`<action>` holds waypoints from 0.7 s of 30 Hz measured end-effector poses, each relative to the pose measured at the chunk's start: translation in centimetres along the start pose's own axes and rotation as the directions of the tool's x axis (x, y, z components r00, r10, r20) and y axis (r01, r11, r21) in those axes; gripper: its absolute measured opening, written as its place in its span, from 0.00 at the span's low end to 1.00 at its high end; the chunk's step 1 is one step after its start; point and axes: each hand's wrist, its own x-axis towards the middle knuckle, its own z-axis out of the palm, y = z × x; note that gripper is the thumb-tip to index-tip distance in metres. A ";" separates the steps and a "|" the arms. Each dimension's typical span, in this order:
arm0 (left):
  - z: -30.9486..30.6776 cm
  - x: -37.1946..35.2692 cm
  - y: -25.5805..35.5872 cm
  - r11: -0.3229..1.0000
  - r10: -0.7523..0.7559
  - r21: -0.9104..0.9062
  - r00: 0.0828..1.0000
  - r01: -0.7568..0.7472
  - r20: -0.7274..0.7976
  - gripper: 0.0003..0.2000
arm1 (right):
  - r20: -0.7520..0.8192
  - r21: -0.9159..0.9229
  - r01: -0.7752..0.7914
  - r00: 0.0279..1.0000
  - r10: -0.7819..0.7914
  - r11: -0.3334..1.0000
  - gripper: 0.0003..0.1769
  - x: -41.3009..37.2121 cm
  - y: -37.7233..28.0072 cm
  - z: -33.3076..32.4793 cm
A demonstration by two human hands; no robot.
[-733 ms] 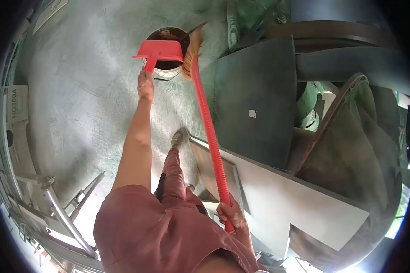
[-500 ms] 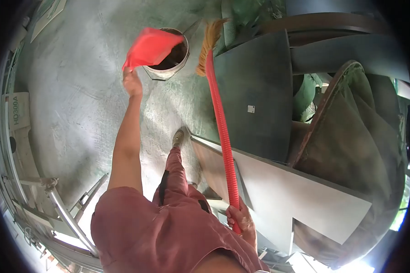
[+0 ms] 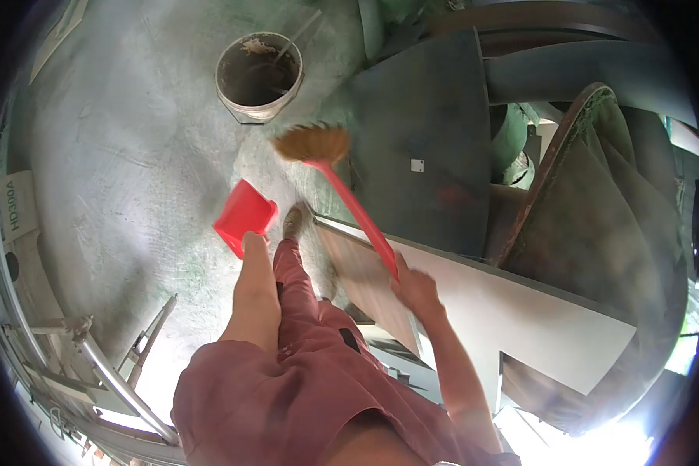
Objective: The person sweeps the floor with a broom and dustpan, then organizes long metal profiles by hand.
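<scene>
Broom (image 3: 351,200) in right hand (image 3: 419,293)

Dusty-red top (image 3: 248,404), trousers (image 3: 297,283) w/ 2 blk patches (image 3: 349,339).

The dustpan (image 3: 242,211) and broom (image 3: 353,208) have moved closer to the shoe (image 3: 292,223).

Left hand (image 3: 255,242) extended low ahead, right hand (image 3: 416,290) gripping, fingers curled, right forearm angled inward
</scene>
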 end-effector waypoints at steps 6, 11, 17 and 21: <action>1.8 3.0 -15.7 0.845 -0.494 0.285 0.864 0.452 0.095 0.17 | -0.115 -0.298 0.084 0.986 -0.123 0.951 0.26 11.8 1.4 -2.1; 2.4 4.9 -26.4 0.549 -0.811 0.455 0.579 0.701 0.087 0.19 | -0.185 -0.384 -0.010 0.981 -0.066 0.923 0.21 15.6 2.6 -5.9; 0.3 -11.0 -21.5 0.493 -0.824 0.586 0.560 0.643 0.079 0.29 | -0.347 -0.518 -0.144 0.936 -0.053 0.843 0.17 18.1 4.5 -7.0; -2.0 -10.9 -17.5 0.576 -0.722 0.634 0.684 0.515 0.100 0.24 | -0.377 -0.486 -0.315 0.917 0.129 0.815 0.16 19.7 7.1 -4.8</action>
